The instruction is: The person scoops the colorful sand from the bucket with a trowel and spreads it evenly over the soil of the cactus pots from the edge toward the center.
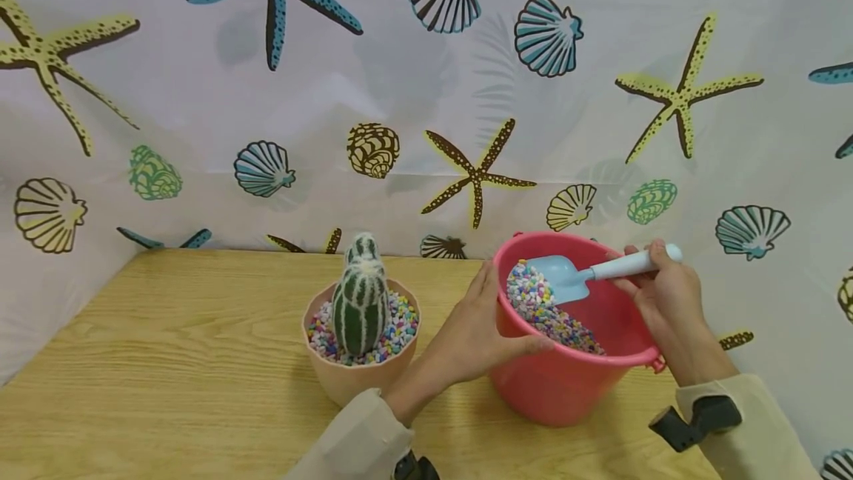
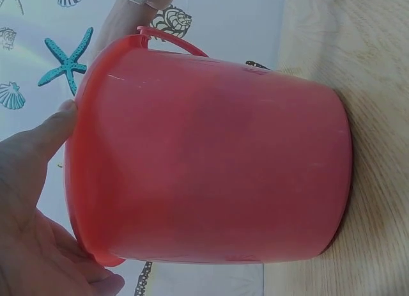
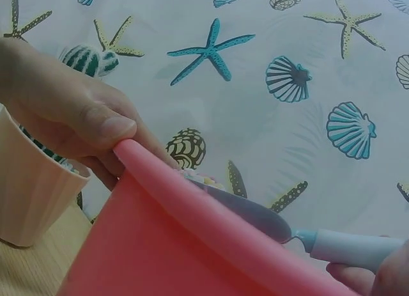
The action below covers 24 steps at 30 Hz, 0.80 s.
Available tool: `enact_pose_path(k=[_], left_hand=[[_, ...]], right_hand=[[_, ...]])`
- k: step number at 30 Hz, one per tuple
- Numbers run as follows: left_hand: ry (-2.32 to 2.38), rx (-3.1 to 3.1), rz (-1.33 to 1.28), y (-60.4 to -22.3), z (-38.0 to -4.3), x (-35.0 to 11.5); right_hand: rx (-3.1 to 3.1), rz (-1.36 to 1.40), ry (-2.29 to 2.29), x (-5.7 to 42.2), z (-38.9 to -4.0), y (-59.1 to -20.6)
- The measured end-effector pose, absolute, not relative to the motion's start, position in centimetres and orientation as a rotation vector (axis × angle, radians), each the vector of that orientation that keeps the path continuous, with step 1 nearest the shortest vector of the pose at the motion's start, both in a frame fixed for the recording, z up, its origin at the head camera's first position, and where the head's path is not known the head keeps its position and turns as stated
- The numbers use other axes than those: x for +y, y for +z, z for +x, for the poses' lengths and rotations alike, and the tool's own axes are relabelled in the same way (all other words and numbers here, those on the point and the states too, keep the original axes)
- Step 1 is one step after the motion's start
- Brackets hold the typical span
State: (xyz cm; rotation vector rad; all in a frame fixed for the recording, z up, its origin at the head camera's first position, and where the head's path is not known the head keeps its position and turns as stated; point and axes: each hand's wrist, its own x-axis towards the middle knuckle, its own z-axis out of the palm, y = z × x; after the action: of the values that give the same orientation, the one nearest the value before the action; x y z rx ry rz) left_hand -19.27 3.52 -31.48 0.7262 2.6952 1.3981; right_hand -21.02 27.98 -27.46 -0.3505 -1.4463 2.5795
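A pink bucket [image 1: 553, 391] stands tilted on the table, with small multicoloured pebbles [image 1: 543, 310] heaped along its left inner side. My left hand [image 1: 466, 339] holds the bucket's left rim, thumb along the near edge and fingers toward the back. Inside the mouth, the light blue blade of a toy shovel [image 1: 563, 276] lies against the pebbles. My right hand [image 1: 669, 310] grips the shovel's pale handle above the right rim. In the right wrist view, the bucket wall hides part of the shovel blade [image 3: 249, 213].
Left of the bucket stands a peach flowerpot [image 1: 356, 384] with a green-and-white cactus [image 1: 360, 310] set in coloured pebbles. Both are on a wooden table [image 1: 166, 361]. Behind hangs a white cloth [image 1: 320, 95] printed with starfish and shells.
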Motion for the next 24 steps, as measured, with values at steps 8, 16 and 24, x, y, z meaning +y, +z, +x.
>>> enact_pose_path(k=[8,16,24], left_hand=[[1.386,2.677,0.728,-31.4,-19.0,3.1],[1.451,2.685,0.785,-31.5,-18.7,2.5],[1.478,2.676,0.838,-31.8,-18.5,1.8]], right_hand=[[-1.244,-0.36,2.698,28.1,-21.1,-27.4],[-1.11,-0.312,2.776,28.3,-21.1,-27.4],[-0.933,-0.317,2.853,28.5,-21.1,-27.5]])
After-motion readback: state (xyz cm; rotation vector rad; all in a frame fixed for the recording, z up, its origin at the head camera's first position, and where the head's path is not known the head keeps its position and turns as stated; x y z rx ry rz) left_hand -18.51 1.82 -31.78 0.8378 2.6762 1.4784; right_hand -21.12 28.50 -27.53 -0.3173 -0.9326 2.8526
